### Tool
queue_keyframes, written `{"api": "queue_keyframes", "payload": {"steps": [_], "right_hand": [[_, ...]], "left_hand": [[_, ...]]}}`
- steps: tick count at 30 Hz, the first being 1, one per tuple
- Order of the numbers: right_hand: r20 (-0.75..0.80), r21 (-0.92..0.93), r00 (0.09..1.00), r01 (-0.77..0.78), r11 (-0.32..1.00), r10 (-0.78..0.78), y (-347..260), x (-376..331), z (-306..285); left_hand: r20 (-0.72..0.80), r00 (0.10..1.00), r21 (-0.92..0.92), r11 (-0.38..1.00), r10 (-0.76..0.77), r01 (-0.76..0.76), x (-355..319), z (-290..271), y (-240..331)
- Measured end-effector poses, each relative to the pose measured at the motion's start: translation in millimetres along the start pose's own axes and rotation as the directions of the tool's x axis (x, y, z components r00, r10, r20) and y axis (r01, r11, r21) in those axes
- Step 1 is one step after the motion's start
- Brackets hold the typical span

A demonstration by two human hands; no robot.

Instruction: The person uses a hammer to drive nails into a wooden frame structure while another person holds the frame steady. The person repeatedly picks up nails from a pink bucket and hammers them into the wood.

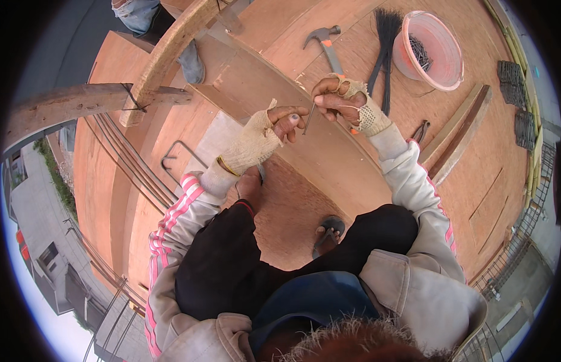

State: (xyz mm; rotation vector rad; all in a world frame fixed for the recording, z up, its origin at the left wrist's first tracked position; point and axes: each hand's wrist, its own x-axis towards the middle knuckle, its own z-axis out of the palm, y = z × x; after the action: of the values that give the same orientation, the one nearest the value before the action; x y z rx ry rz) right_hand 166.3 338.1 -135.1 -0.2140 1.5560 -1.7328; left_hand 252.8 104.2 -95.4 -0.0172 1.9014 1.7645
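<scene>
My right hand (342, 104), in a cut-fingered cream knit glove, pinches a long thin nail (309, 122) that slants down to the left. Facing it is my left hand (265, 134), gloved the same way. Its bare fingers are curled together with the tips close beside the nail; whether anything sits inside them is hidden. A claw hammer (330, 53) with orange marks lies on the plywood just beyond my right hand, which covers part of its handle. Farther right are a bundle of black tie wire (385, 45) and a pink bucket (456, 59) holding loose nails (419, 53).
Below my hands runs a recessed plywood channel (304, 145). Pincers (421, 130) and wooden strips (458, 130) lie to the right. Curved timbers (69, 108), long steel bars (126, 154) and a bent rod (178, 145) are leftward. Another person's leg (193, 63) shows at the top.
</scene>
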Motion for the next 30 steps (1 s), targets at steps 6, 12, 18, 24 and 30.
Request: {"api": "queue_keyframes", "payload": {"steps": [6,12,18,24,30], "right_hand": [[0.038,-0.009,0.999,-0.015,1.0,0.015,24,15,45],[-0.164,-0.528,0.952,0.137,0.838,-0.259,22,28,15],[-0.235,-0.97,0.943,-0.243,-0.002,-0.236,89,35,-75],[-0.281,-0.915,0.942,-0.205,0.347,-0.185,126,56,-116],[-0.38,-0.301,0.924,-0.172,0.938,0.047,106,60,-145]], "left_hand": [[-0.045,0.997,-0.015,0.998,-0.064,0.063,-22,-14,-25],[-0.283,0.954,-0.211,0.977,-0.102,0.042,-57,-41,-1],[-0.744,0.668,-0.422,0.778,-0.004,-0.466,-94,-92,-11],[-0.765,0.643,-0.502,0.651,-0.027,-0.569,-95,-123,-9],[-0.765,0.643,-0.527,0.615,-0.041,-0.587,-90,-128,-8]]}}
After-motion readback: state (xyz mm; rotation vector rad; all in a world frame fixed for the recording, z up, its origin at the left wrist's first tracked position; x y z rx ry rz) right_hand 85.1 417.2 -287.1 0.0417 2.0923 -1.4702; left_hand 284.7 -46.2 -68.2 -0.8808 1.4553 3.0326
